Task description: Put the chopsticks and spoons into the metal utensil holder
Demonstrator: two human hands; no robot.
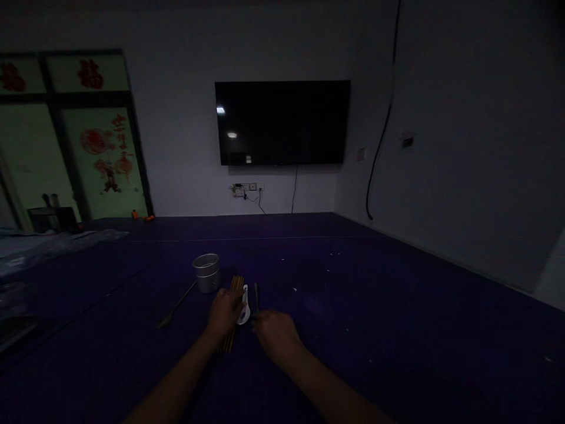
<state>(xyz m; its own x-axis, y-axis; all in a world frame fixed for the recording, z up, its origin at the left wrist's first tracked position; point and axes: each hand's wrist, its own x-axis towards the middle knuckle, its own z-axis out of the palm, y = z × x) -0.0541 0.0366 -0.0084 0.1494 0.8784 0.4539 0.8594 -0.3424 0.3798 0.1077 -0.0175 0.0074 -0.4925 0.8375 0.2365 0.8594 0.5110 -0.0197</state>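
Note:
My left hand (225, 313) lies across a bundle of wooden chopsticks (227, 343), its fingertips closed at the edge of a white soup spoon (244, 317). The soup spoon rests bowl end toward me, just right of the chopsticks. My right hand (277, 334) is closed round the near end of a slim metal utensil (256, 297), whose far end points away from me. Its gripped end is hidden, so I cannot tell its kind. Beyond my left hand a silver metal cup (207, 273) stands upright. Left of it lies a long-handled metal utensil (179, 304).
The dark blue surface (397, 330) carries small white scraps. Clear plastic wrapping (66, 242) and a dark flat object (17, 331) lie at the left. A wall-mounted television (282, 123) hangs ahead; a black cable (380, 144) runs down the right wall. The room is dim.

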